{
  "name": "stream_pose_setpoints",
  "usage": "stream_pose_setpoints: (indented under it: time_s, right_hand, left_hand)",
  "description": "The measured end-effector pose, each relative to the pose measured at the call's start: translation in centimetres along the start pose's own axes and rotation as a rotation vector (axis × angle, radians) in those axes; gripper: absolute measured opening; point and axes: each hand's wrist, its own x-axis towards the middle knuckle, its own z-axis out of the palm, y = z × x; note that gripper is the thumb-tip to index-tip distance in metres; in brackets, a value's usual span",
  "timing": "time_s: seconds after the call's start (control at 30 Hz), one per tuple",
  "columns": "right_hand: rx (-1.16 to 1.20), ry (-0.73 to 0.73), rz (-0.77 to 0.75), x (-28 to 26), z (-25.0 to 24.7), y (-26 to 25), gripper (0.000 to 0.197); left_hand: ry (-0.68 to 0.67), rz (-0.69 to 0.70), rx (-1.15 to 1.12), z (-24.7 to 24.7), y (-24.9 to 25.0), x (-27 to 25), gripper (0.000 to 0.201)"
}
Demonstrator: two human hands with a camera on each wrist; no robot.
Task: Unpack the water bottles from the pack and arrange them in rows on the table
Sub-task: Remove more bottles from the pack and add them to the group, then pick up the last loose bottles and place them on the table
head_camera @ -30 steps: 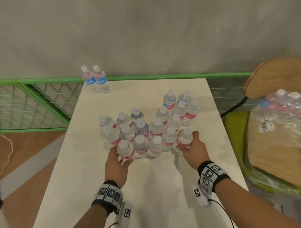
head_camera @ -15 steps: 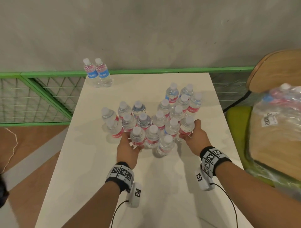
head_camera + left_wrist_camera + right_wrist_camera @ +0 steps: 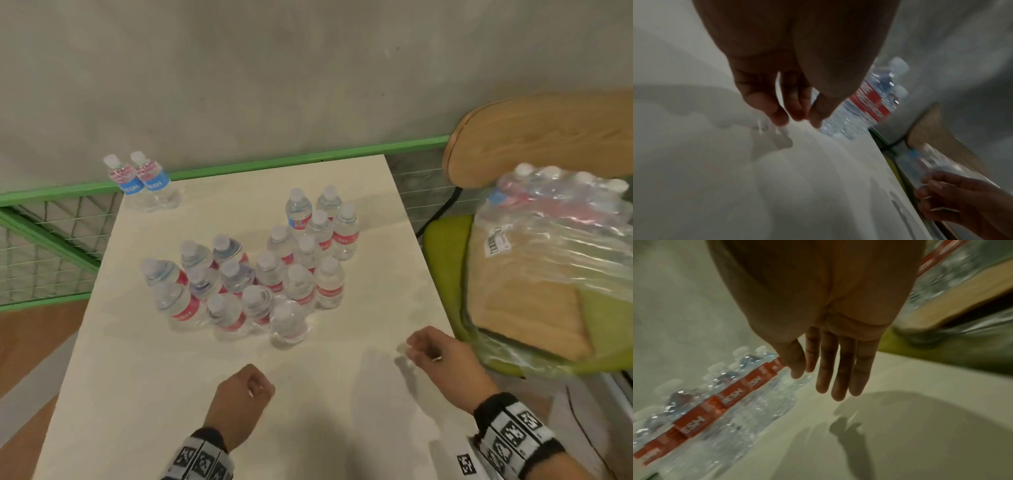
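Head: bottle cluster (image 3: pixel 260 284) mid-table (image 3: pixel 137 394); pack (image 3: pixel 561 219) on chair (image 3: pixel 548 137) at 3 o'clock. Left hand (image 3: pixel 239 402) & right hand (image 3: pixel 442 356) loosely curled, empty, at 6 o'clock of cluster.
L wrist: fingers (image 3: pixel 764 100) relaxed, nothing held.
R wrist: fingers (image 3: pixel 840 369) straight, bottles at 8 o'clock.

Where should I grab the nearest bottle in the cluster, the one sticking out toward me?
Judging by the head view, take the nearest bottle around its body below the cap, coming from the near side. It stands upright with neighbours behind, and its front is open.
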Motion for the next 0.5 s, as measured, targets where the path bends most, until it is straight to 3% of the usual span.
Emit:
stream_pose_setpoints:
  time_s: [0.13, 0.27, 0.33, 0.43, 0.5]
  right_hand:
    - [0.032, 0.073, 0.232, -2.7, -5.4, 6.6, 0.014]
    - [-0.007, 0.214, 0.267, -2.2, -11.6, 10.0, 0.024]
    - [-0.062, 0.258, 0.268, -0.9, -14.6, 10.5, 0.032]
    - [-0.053, 0.32, 0.318, 2.9, -18.1, 12.1, 0.043]
    - [-0.031, 0.248, 0.41, 5.2, -20.5, 11.4, 0.036]
  left_hand:
    - [-0.317, 0.22, 0.039, 4.4, 6.2, -1.0, 0.01]
    - [-0.506, 0.409, 0.072, 10.6, 15.2, -0.1, 0.004]
    - [-0.568, 0.5, 0.107, 14.0, 20.0, 0.8, 0.006]
    - [-0.558, 0.66, 0.155, 18.8, 27.4, 2.0, 0.018]
    - [-0.55, 0.689, 0.166, 21.8, 31.7, 3.4, 0.031]
